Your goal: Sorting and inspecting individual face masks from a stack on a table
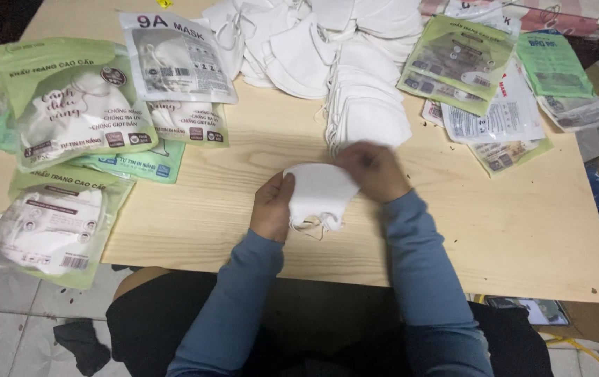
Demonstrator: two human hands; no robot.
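Note:
A folded white face mask (319, 195) lies between my hands just above the wooden table (509, 230). My left hand (272, 207) grips its left edge with thumb and fingers. My right hand (373, 169) pinches its upper right corner, blurred by motion. The mask's ear loops hang at its lower edge. Directly behind my right hand stands a fanned row of white masks (364, 105), and a loose heap of white masks (292, 42) lies farther back.
Filled mask packets, green (69, 105) and clear (177, 59), overlap at the left; another green packet (51, 227) hangs over the table's left front edge. Flat empty packets (484, 91) are stacked at the back right. Tiled floor shows at the lower left.

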